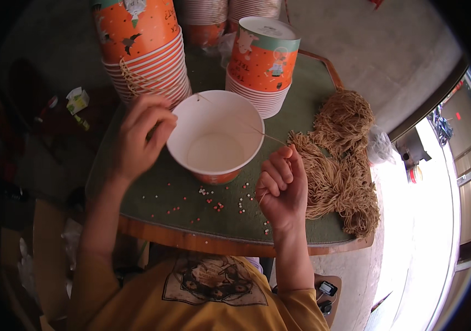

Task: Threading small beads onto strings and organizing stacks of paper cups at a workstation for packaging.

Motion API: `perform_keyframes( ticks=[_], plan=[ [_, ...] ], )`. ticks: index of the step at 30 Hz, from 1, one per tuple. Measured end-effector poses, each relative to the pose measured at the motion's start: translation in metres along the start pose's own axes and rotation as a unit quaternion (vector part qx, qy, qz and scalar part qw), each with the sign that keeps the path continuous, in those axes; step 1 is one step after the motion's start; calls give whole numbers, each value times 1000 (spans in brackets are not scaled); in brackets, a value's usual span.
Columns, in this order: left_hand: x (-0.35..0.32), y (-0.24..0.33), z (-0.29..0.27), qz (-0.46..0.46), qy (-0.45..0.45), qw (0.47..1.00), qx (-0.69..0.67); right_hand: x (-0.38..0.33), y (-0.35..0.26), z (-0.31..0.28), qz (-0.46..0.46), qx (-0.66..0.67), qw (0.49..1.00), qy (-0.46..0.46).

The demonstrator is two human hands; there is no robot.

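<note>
Right now: two hands, one bucket, four stacks behind.
From my remote seat, the head view has one round bucket (pixel 213 118), mouth up on the green table (pixel 152 218), smooth white inside, orange low outside. My right hand (pixel 282 185) pinches one thin cord (pixel 271 137), stretched across the bucket's right rim; my left hand (pixel 143 132) curls by the left rim, and whether it holds anything I can't tell. Behind stand four bucket stacks (pixel 263 60); rightward, tan strands (pixel 329 171) lie heaped; nearer me, scattered dots (pixel 218 207), too tiny to count.
</note>
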State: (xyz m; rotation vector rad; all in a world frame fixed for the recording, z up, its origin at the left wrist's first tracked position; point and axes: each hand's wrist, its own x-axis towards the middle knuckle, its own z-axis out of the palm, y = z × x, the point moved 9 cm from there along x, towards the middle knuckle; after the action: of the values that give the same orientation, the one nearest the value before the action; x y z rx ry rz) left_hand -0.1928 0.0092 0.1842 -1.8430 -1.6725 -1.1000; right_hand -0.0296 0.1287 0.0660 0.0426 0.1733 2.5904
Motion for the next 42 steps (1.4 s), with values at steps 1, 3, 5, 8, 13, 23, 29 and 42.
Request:
perform_keyframes(
  ticks=[1, 3, 5, 8, 13, 23, 29, 42],
  plan=[
    [-10, 15, 1, -13, 38, 998, -43, -2, -4, -1, -6, 8, 1000, -4],
    [-40, 57, 1, -35, 48, 990, -128, -2, 9, 9, 4, 14, 1000, -22],
    [-56, 88, 43, -127, -39, 948, -289, -4, 14, 15, 2, 15, 999, -39],
    [-82, 100, 108, -335, -121, 775, -523, -10, 22, 20, -8, -3, 999, -52],
    [-107, 101, 134, -449, -253, 639, -572, -20, -1, 15, -72, -91, 993, -35],
    [-109, 73, 119, -384, -277, 765, -437, -34, -76, -32, -253, -529, 801, 116],
    [-104, 61, 106, -406, -263, 776, -405, -54, -32, 17, -211, -846, 488, 45],
    [-70, 68, 73, -245, -198, 907, -280, -53, 26, 21, -208, -847, 483, -76]
  ],
)
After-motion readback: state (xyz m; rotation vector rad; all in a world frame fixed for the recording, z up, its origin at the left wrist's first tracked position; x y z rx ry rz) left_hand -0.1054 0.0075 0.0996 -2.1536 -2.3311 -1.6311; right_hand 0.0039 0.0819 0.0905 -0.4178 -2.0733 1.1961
